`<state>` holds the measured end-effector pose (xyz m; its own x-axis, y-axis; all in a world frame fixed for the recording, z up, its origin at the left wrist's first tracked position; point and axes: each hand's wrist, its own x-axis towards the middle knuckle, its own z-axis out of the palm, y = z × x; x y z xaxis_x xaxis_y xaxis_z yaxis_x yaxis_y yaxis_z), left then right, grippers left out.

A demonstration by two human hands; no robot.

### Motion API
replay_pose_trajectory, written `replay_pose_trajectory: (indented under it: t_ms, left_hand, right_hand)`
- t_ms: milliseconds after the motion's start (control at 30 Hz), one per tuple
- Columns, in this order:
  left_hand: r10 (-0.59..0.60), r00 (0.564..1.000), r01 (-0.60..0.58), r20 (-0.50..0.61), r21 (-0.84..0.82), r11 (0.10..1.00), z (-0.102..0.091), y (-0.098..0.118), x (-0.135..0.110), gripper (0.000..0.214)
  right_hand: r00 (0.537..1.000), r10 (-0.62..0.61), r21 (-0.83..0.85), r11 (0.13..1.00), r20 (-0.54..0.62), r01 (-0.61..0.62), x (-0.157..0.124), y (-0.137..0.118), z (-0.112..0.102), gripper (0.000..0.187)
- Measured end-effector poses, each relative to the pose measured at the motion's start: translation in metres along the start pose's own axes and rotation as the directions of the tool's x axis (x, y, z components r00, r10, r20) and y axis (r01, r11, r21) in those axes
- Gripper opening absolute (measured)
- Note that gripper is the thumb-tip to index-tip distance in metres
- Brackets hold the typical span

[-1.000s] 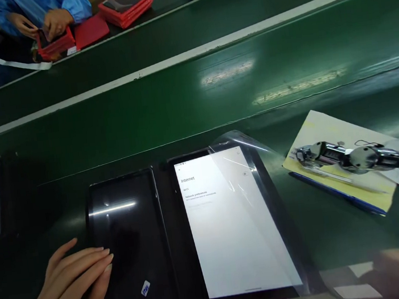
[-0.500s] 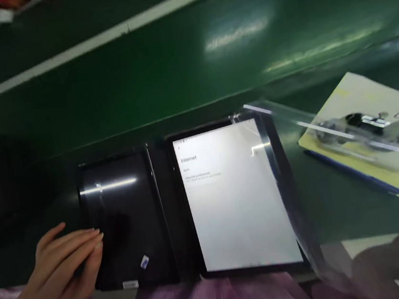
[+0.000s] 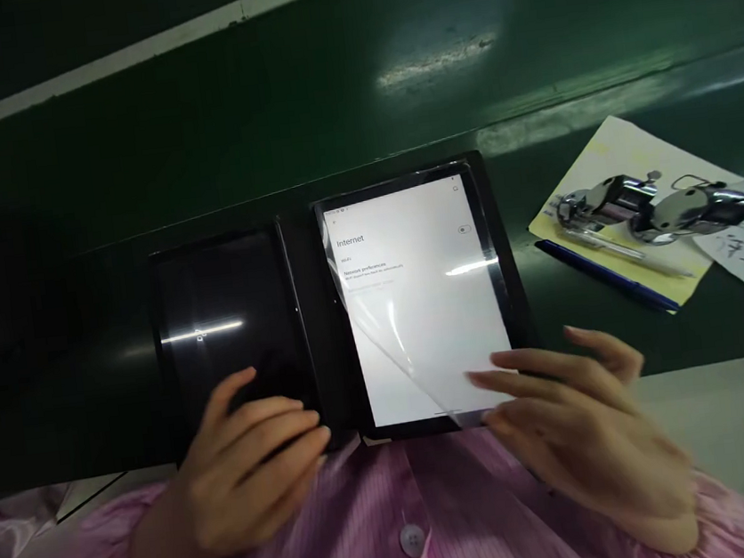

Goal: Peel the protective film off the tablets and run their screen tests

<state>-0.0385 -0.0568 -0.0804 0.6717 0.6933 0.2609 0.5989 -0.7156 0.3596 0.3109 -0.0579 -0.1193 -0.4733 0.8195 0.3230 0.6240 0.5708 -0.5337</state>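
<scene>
Lit tablet (image 3: 410,319) lies beneath and left of the right fingers (image 3: 549,365), half-spread, hold on the clear film (image 3: 391,357) uncertain; left fingers (image 3: 259,414), loosely parted, holding nothing, overlie the dark tablet (image 3: 231,282).

The lit tablet (image 3: 427,301) is black-edged (screen (image 3: 422,331) white), the shirt (image 3: 351,532) striped pink.

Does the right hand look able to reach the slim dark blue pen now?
Probably yes: only flat green tabletop shows between the right hand and the pen, though blur hides whether the hand holds anything.
</scene>
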Motion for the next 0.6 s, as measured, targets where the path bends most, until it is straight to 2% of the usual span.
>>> replay_pose_trajectory:
  t_ms: [100, 167, 200, 267, 333, 400, 533, 600]
  left_hand:
    - [0.013, 0.999, -0.014, -0.047, -0.014, 1.0, 0.017, 0.024, 0.007, 0.03]
    - [0.047, 0.996, -0.046, -0.081, 0.02, 0.999, 0.027, 0.034, 0.01, 0.034]
    - [0.067, 0.994, -0.063, -0.081, 0.046, 0.997, 0.032, 0.036, 0.011, 0.033]
    - [0.08, 0.994, -0.073, -0.076, 0.098, 0.993, 0.039, 0.038, 0.013, 0.028]
    - [0.054, 0.995, -0.044, -0.086, 0.114, 0.993, 0.044, 0.037, 0.013, 0.027]
    - [0.021, 0.994, -0.012, -0.112, 0.08, 0.997, 0.043, 0.036, 0.01, 0.026]
    - [-0.037, 0.989, 0.05, -0.146, 0.086, 0.995, 0.028, 0.017, -0.015, 0.031]
    - [-0.123, 0.969, 0.157, -0.212, 0.153, 0.976, 0.018, -0.003, -0.042, 0.038]
  right_hand:
    - [0.979, -0.184, 0.105, 0.979, 0.084, 0.175, 0.016, -0.016, 0.007, 0.006]
    - [0.96, -0.251, 0.183, 0.957, 0.123, 0.227, 0.024, -0.011, 0.003, 0.018]
    - [0.961, -0.254, 0.17, 0.957, 0.109, 0.234, 0.029, -0.003, 0.0, 0.018]
    - [0.982, -0.187, 0.04, 0.982, 0.029, 0.186, 0.04, 0.019, -0.009, 0.01]
    - [0.993, -0.095, -0.098, 0.991, -0.071, 0.088, 0.053, 0.042, -0.017, 0.005]
    - [0.993, -0.039, -0.153, 0.988, -0.11, 0.021, 0.066, 0.06, -0.019, 0.013]
    - [0.999, 0.001, -0.134, 0.991, -0.05, -0.008, 0.078, 0.074, -0.015, 0.022]
    - [0.986, 0.057, -0.035, 0.997, -0.154, -0.063, 0.071, 0.076, -0.015, 0.021]
